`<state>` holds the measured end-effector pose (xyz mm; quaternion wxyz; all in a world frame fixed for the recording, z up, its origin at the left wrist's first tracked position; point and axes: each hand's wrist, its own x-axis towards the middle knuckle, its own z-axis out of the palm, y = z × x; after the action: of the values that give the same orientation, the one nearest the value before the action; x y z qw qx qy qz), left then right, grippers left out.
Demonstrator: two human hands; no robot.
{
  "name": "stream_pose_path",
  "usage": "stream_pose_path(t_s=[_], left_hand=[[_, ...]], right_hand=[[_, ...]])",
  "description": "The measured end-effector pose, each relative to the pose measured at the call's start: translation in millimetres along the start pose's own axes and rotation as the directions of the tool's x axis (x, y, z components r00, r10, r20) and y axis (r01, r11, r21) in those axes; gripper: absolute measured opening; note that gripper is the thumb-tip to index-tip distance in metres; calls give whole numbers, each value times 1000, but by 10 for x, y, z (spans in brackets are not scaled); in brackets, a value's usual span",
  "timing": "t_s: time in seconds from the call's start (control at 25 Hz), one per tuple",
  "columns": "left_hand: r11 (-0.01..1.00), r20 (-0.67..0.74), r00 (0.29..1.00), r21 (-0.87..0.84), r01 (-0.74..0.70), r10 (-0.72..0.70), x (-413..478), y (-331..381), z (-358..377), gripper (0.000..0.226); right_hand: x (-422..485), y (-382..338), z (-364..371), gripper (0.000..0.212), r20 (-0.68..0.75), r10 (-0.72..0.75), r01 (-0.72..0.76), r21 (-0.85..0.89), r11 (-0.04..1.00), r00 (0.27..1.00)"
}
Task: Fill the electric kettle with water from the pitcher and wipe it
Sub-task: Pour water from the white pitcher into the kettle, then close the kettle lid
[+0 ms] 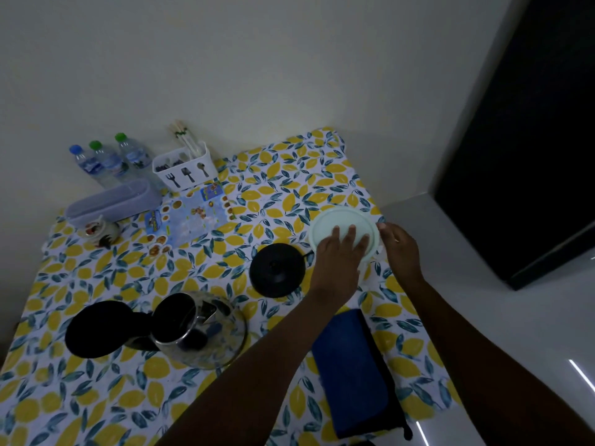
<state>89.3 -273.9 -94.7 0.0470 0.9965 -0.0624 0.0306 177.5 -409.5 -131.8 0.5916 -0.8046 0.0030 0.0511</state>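
Opening step: the left hand [341, 252] lies flat, fingers [351, 231] spread, on the lid of the pitcher [335, 220] at the tabletop's [96, 413] far right edge, while the right hand [401, 246] cups its side, fingers loosely curled. Next, judged: lift the lid, then pour into the open kettle [196, 329] near the left edge; base [277, 268] and cloth [351, 368] lie between. Lemon-print cover, dim room, bare wall.

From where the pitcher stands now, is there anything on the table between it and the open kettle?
Yes. The round black kettle base lies on the lemon-print tablecloth between the white-lidded pitcher, under the left hand and right hand, and the open glass electric kettle. It is low and flat, so carrying the pitcher over it should probably be possible.
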Motion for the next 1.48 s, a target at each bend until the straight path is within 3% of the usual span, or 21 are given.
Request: stream_pose_path(t_s=[0.08, 0.16, 0.28, 0.4, 0.52, 0.76, 0.84, 0.96, 1.04, 1.12, 1.2, 1.28, 1.4, 1.48], left_hand=[[996, -44, 998, -67, -57, 54, -88, -110, 4, 64], [988, -92, 993, -128, -83, 71, -264, -248, 23, 57], [981, -143, 989, -187, -60, 33, -654, -444, -2, 55], [973, -183, 982, -233, 0, -44, -1122, -663, -118, 54], [963, -255, 954, -252, 90, -156, -1603, -955, -278, 49], [943, -288, 903, -197, 269, -318, -2481, -1655, -592, 43], [914, -364, 838, -157, 374, -405, -2781, -1859, -716, 42], [772, -440, 641, -256, 582, -629, -3117, -2039, -793, 57], [598, -303, 524, -533, 599, -796, -3227, -2088, -804, 74], [416, -146, 473, -733, 538, -869, -3220, -2078, -843, 81], [519, -238, 540, -722, 457, -807, -3189, -2047, -894, 78], [698, -333, 693, -628, 343, -639, -3111, -2002, -910, 70], [877, -193, 908, -394, 275, -372, -2917, -1973, -766, 51], [925, -93, 944, -251, 286, -317, -2839, -1976, -611, 44]], right_hand=[[-185, 25, 3, 33, -25, -98, 98, -3, 995, 995], [-368, 78, -15, 39, -21, -236, 230, -141, 963, 972], [-628, 84, 5, 49, 29, -412, 396, -346, 851, 911], [-951, -46, 214, 62, 158, -550, 542, -522, 659, 820], [-1289, -214, 621, 73, 301, -587, 644, -528, 553, 751], [-1913, -437, 1593, 96, 520, -504, 718, -407, 564, 690], [-2097, -512, 1873, 102, 592, -456, 734, -402, 548, 665], [-2257, -575, 2167, 104, 622, -364, 684, -409, 604, 693], [-2331, -586, 2277, 104, 601, -294, 605, -418, 678, 744], [-2347, -597, 2303, 104, 561, -270, 538, -392, 746, 783], [-2341, -616, 2289, 101, 538, -279, 523, -377, 765, 795], [-2318, -628, 2249, 97, 546, -301, 547, -369, 751, 782], [-2285, -590, 2183, 92, 577, -341, 592, -327, 737, 742], [-2265, -561, 2143, 91, 593, -343, 605, -323, 728, 729]])
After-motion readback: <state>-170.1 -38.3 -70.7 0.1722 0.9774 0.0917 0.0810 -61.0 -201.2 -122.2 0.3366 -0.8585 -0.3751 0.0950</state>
